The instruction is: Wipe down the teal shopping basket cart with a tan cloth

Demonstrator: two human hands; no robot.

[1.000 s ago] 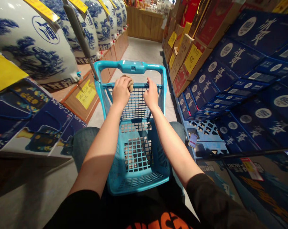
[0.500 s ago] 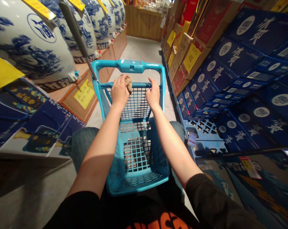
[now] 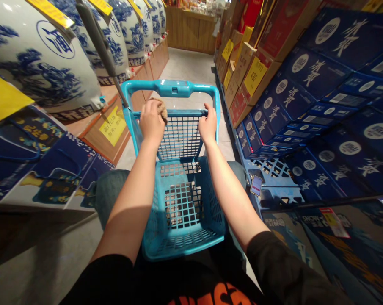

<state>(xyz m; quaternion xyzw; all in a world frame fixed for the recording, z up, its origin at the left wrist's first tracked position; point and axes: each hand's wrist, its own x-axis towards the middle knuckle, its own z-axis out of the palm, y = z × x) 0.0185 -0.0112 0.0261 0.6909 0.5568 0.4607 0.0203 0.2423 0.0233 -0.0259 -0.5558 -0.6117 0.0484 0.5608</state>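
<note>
A turquoise plastic shopping basket point(image 3: 215, 212) with mesh walls stands between my knees, its looped handle frame at the far end. My left hand point(image 3: 152, 122) is closed on a crumpled tan cloth point(image 3: 162, 110) and presses it against the left part of the basket's far top rim. On the right part of that same rim, my right hand point(image 3: 208, 123) is closed around the bar, with the index finger raised a little. A grey pole point(image 3: 99, 42) rises from the left side of the handle frame.
Large blue-and-white jars point(image 3: 45, 59) line the left side above gift boxes point(image 3: 51, 169). Stacked blue cartons point(image 3: 293, 97) stand on a blue plastic pallet point(image 3: 270, 169) at right. A phone point(image 3: 256, 185) lies on the pallet. The aisle floor point(image 3: 191, 63) runs ahead to a wooden counter point(image 3: 191, 29).
My left hand has slid left along the rim with the cloth. My right hand has shifted slightly right along the same rim. The basket stays in place.
</note>
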